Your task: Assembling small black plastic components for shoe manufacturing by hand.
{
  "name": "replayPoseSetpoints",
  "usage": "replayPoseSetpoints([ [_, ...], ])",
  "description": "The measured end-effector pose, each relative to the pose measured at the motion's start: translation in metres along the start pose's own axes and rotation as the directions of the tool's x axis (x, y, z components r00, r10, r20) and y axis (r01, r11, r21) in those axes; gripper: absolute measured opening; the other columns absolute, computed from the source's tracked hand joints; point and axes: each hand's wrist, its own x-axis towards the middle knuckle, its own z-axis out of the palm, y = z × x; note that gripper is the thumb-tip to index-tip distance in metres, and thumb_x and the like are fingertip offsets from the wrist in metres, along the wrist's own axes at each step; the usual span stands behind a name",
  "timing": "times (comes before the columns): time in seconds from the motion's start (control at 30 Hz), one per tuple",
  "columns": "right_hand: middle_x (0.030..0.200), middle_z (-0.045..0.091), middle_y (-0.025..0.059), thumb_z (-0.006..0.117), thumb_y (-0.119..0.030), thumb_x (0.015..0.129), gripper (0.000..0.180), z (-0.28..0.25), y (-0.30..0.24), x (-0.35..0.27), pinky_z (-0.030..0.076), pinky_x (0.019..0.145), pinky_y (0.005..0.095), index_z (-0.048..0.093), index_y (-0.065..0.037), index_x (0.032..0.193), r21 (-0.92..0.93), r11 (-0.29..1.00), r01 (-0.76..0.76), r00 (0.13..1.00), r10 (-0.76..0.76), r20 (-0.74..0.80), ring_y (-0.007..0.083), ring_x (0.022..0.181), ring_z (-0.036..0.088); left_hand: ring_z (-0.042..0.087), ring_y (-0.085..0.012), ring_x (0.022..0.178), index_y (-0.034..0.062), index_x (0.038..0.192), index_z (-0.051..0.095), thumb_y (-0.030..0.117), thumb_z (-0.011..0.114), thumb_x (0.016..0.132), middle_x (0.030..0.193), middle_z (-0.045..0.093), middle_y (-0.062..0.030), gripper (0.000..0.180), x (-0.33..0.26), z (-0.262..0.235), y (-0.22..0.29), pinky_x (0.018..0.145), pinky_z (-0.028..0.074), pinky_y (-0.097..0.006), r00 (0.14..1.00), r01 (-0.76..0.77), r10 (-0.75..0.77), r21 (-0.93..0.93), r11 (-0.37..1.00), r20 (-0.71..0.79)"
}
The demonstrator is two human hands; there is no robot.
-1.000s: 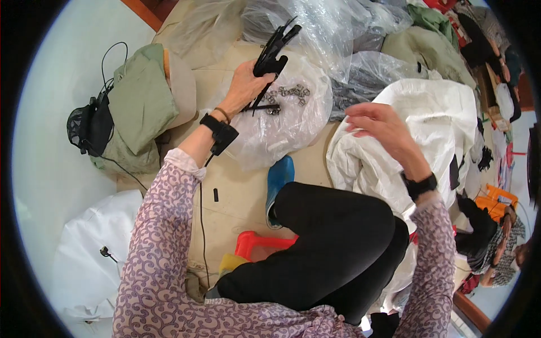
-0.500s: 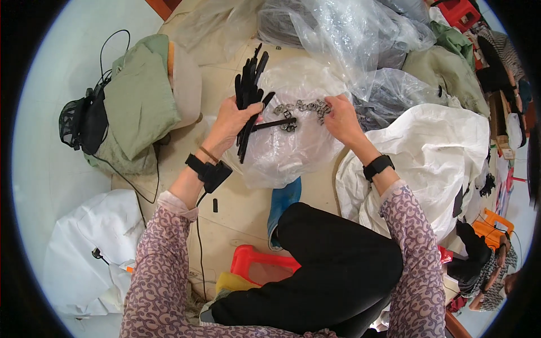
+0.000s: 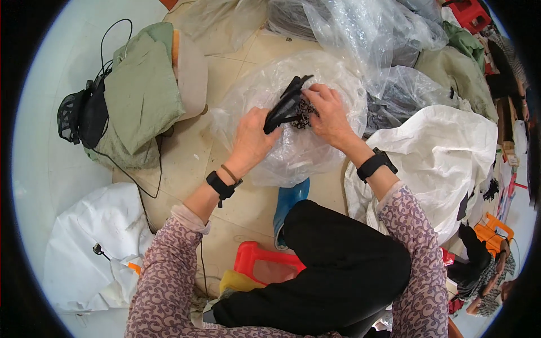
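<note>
The left hand (image 3: 253, 138) is clamped on the lower end of a bundle of black strips (image 3: 283, 107). The bundle is tilted, upper end toward the right, and is positioned above the middle of a clear plastic bag (image 3: 307, 160), inside the bag's left and right edges. The right hand (image 3: 331, 115) has its fingers curled at the upper end of the bundle, beside a cluster of small metal pieces (image 3: 304, 114); whether these fingers are clamped cannot be told. The cluster is located between the bundle and the right hand.

Markings: any print on the box (image 3: 506, 127) near the right rim is too small to tell.

Surface: the bag rests on a beige tiled floor (image 3: 222, 79) with visible joint lines. A blue boot (image 3: 292, 211) is at the bag's lower edge. A red plastic item (image 3: 246, 263) is nearer the person, with a yellow item (image 3: 239, 280) adjoining it.

Room: a pale wall (image 3: 42, 141) borders the left side. Folded green cloth (image 3: 143, 84) lies beyond the bag's left edge. A white sack (image 3: 434, 152) lies beyond its right edge; clear plastic sheeting (image 3: 360, 42) extends from its upper right edge. A co-worker (image 3: 479, 276) is at the far right, near an orange stool (image 3: 493, 232).
</note>
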Motion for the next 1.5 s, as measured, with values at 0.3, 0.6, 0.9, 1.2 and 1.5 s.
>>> replayPoseSetpoints([
  [0.3, 0.117, 0.055, 0.0117, 0.06, 0.006, 0.067, 0.041, 0.005, 0.001, 0.0, 0.043, 0.093, 0.0437, 0.063, -0.002, 0.108, 0.021, 0.997, 0.073, 0.994, -0.075, 0.076, 0.0359, 0.11, 0.049, 0.061, -0.0409, 0.076, -0.002, 0.093, 0.059, 0.008, 0.075, 0.072, 0.082, 0.063, -0.0206, 0.028, -0.004, 0.004, -0.007, 0.068, 0.05, -0.044, 0.995, 0.092, -0.093, 0.018, 0.996, 0.03],
  [0.6, 0.11, 0.057, 0.0087, 0.064, -0.002, 0.071, 0.035, 0.015, -0.009, -0.002, 0.042, 0.088, 0.0396, 0.066, -0.007, 0.105, -0.009, 0.979, 0.204, 0.964, -0.2, 0.176, 0.0295, 0.108, 0.051, 0.054, -0.0075, 0.055, -0.0007, 0.095, 0.062, 0.012, 0.072, 0.082, 0.071, 0.061, -0.0007, 0.02, -0.002, -0.038, -0.015, 0.053, 0.046, -0.023, 0.864, 0.501, -0.407, -0.431, 0.751, 0.295],
  [0.9, 0.108, 0.056, 0.0128, 0.071, -0.012, 0.075, 0.039, -0.013, 0.008, -0.014, 0.043, 0.089, 0.0435, 0.06, -0.006, 0.112, -0.034, 0.988, 0.153, 0.986, -0.155, -0.064, 0.0335, 0.105, 0.052, 0.053, -0.007, 0.055, -0.0034, 0.088, 0.06, 0.008, 0.071, 0.082, 0.07, 0.059, -0.0011, 0.017, 0.016, -0.026, 0.0, 0.05, 0.045, -0.023, 0.782, 0.588, -0.552, -0.638, 0.498, 0.29],
  [1.2, 0.106, 0.054, 0.0114, 0.07, -0.016, 0.077, 0.031, 0.007, -0.004, -0.017, 0.045, 0.084, 0.0406, 0.059, -0.007, 0.104, -0.146, 0.931, 0.336, 0.937, -0.313, 0.155, 0.0302, 0.101, 0.053, 0.056, -0.0078, 0.054, -0.003, 0.086, 0.061, 0.009, 0.07, 0.081, 0.065, 0.059, -0.0014, 0.016, 0.024, 0.006, 0.009, 0.049, 0.045, -0.024, 0.843, 0.509, -0.495, -0.611, 0.606, 0.211],
  [1.5, 0.088, 0.051, 0.0128, 0.064, -0.013, 0.079, 0.018, 0.034, -0.016, -0.02, 0.047, 0.076, 0.0404, 0.051, -0.004, 0.088, -0.084, 0.904, 0.42, 0.906, -0.412, 0.097, 0.0305, 0.083, 0.054, 0.05, -0.0057, 0.051, -0.0001, 0.087, 0.06, 0.011, 0.068, 0.082, 0.065, 0.056, 0.0005, 0.014, 0.016, 0.009, -0.004, 0.046, 0.041, -0.023, 0.868, 0.45, -0.474, -0.64, 0.623, 0.148],
])
